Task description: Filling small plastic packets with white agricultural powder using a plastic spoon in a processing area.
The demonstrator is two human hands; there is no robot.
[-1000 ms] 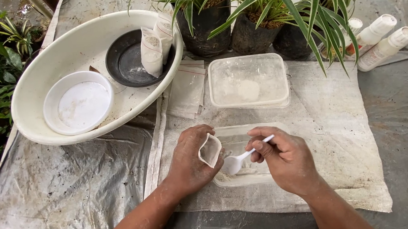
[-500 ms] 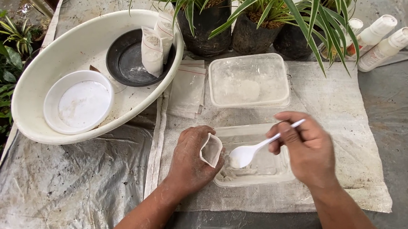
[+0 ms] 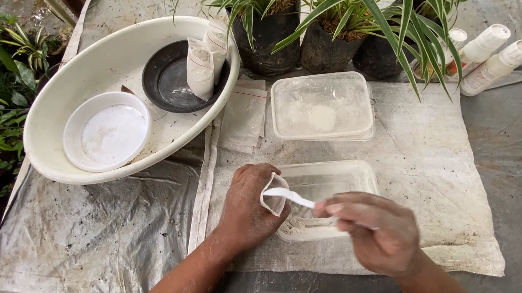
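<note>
My left hand (image 3: 247,211) holds a small clear plastic bag (image 3: 274,194) open at its mouth, just over the left end of a clear rectangular tub (image 3: 341,178). My right hand (image 3: 378,233) grips a white plastic spoon (image 3: 288,196) by the handle. The spoon's bowl is tipped into the mouth of the bag. The tub has a little white powder at its bottom. A second clear tub (image 3: 322,108) with white powder stands behind it.
A big white oval basin (image 3: 87,66) at the left holds a white saucer (image 3: 106,130), a black saucer (image 3: 169,79) and filled small bags (image 3: 200,62). Empty flat bags (image 3: 244,114) lie beside it. Potted plants (image 3: 327,40) stand at the back, white bottles (image 3: 488,60) at the right.
My right hand has swung down and left, bringing the spoon from above the tub into the mouth of the bag. My left hand has stayed in place with the bag.
</note>
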